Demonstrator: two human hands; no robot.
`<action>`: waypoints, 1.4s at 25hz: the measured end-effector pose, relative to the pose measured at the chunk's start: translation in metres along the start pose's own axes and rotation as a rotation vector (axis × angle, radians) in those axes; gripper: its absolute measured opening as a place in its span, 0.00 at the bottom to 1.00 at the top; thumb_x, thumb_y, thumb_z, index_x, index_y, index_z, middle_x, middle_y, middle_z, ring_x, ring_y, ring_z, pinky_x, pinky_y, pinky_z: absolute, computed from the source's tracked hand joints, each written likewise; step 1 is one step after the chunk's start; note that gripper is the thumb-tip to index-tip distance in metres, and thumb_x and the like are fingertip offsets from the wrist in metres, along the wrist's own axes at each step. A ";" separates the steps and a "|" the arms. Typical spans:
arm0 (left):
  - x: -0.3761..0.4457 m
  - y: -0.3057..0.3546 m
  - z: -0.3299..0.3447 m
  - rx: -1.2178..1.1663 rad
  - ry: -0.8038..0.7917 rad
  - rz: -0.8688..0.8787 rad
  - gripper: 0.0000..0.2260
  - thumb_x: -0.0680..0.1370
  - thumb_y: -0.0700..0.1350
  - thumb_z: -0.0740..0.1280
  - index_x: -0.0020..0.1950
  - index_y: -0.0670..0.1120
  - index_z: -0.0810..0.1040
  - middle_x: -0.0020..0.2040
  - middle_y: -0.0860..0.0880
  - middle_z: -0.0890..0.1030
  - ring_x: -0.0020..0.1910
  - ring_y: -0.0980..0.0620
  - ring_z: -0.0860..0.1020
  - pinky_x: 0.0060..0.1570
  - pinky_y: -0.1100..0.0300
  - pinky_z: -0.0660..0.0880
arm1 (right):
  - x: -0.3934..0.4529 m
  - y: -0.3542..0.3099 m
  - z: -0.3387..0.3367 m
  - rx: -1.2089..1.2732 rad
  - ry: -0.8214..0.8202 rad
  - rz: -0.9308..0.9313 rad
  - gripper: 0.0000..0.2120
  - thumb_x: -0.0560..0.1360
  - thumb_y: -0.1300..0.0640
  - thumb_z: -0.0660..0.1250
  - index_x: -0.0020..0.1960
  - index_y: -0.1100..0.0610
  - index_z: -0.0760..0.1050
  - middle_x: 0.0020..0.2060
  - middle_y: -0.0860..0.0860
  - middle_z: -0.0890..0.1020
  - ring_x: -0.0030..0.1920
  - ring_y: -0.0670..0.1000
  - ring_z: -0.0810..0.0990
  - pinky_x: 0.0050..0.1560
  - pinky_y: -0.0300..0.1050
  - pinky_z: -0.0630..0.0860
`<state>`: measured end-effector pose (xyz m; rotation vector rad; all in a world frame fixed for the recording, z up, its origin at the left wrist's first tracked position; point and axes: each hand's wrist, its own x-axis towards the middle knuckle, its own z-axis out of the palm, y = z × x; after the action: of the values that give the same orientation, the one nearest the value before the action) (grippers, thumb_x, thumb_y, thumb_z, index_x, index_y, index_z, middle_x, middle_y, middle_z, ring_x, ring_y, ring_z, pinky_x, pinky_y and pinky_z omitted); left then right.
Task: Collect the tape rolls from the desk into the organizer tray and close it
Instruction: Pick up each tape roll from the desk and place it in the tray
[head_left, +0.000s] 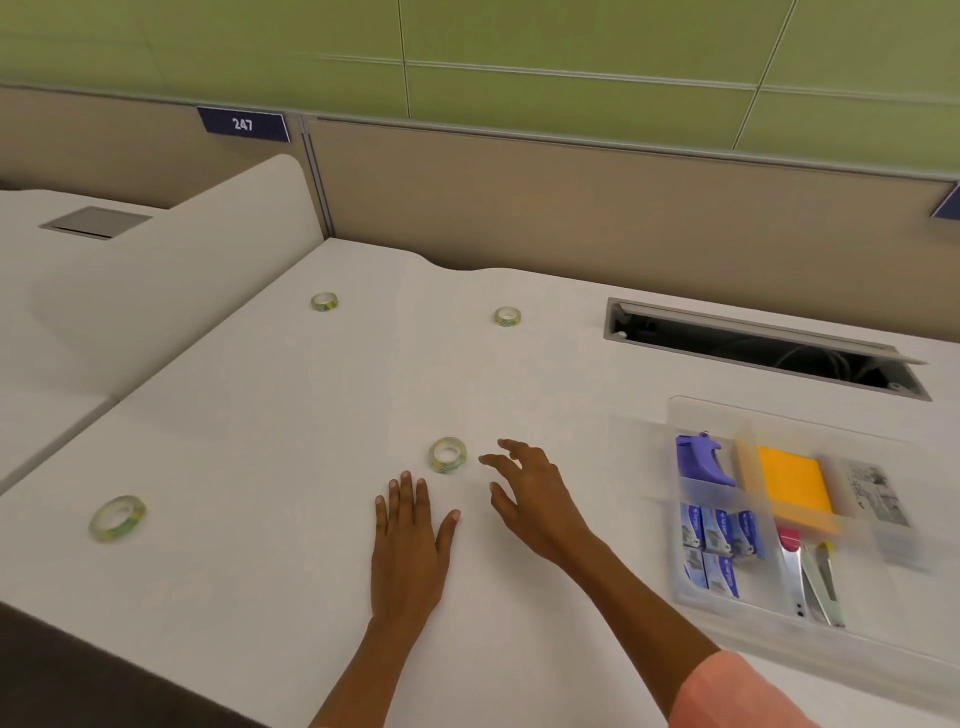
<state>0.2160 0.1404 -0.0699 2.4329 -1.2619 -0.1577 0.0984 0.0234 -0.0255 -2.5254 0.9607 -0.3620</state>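
Several small clear tape rolls with green-yellow print lie on the white desk: one near the middle (447, 455), one at the near left (117, 517), one at the far left (324, 301) and one at the far middle (507, 316). My left hand (410, 540) rests flat on the desk just below the middle roll, fingers apart, empty. My right hand (535, 493) hovers just right of that roll, fingers spread, touching nothing. The clear plastic organizer tray (675, 582) sits open at the right, its lid tilted up behind.
The tray holds a purple tool (701, 460), blue staple boxes (717, 545), orange sticky notes (795, 486) and staplers (818, 582). An open cable hatch (763, 348) lies behind the tray. A beige partition lines the desk's far edge, and a white divider (208, 270) stands at the left.
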 end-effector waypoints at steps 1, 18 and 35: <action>0.001 0.001 0.001 0.010 0.000 0.001 0.46 0.65 0.68 0.22 0.74 0.44 0.49 0.77 0.45 0.49 0.76 0.49 0.46 0.74 0.56 0.39 | 0.006 -0.004 0.005 -0.029 -0.029 -0.003 0.19 0.78 0.54 0.57 0.69 0.50 0.63 0.73 0.53 0.62 0.71 0.54 0.61 0.69 0.53 0.62; 0.000 -0.004 0.003 -0.043 -0.009 -0.007 0.43 0.67 0.69 0.27 0.74 0.46 0.46 0.77 0.46 0.49 0.76 0.50 0.46 0.73 0.58 0.40 | -0.001 -0.002 0.027 -0.104 0.018 0.068 0.15 0.75 0.49 0.62 0.58 0.55 0.70 0.66 0.54 0.71 0.64 0.55 0.69 0.62 0.49 0.67; -0.017 0.145 0.001 -0.519 -0.128 0.166 0.25 0.78 0.56 0.55 0.73 0.55 0.53 0.77 0.53 0.51 0.76 0.49 0.50 0.72 0.47 0.55 | -0.085 0.065 -0.085 0.296 0.445 0.217 0.22 0.68 0.53 0.73 0.60 0.54 0.73 0.56 0.52 0.79 0.50 0.51 0.77 0.51 0.46 0.76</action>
<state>0.0955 0.0786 -0.0146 1.8930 -1.2780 -0.5300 -0.0326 0.0128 0.0117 -2.0865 1.2246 -0.9483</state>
